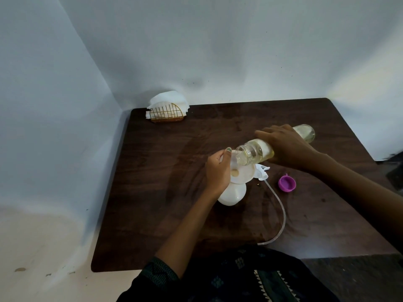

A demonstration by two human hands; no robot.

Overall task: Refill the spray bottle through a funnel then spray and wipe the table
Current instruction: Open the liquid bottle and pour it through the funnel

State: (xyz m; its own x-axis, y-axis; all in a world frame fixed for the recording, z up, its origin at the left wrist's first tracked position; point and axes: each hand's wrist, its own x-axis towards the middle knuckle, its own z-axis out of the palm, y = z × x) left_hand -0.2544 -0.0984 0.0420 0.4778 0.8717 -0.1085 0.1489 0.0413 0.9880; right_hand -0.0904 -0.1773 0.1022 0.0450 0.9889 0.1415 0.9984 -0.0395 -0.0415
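- Two hands are showing: one left hand [218, 171] and one right hand [285, 147].
- One clear refill bottle [257, 152] is lying tipped in the right hand.
- One white funnel [309, 172] is sitting on one white spray bottle [232, 196].
- One spray head [262, 172] with one clear dip tube [346, 214] is lying on the table.
- One purple cap [287, 183] is resting nearby.
- One gold wire napkin holder [166, 115] is standing on one dark wooden table [174, 192].
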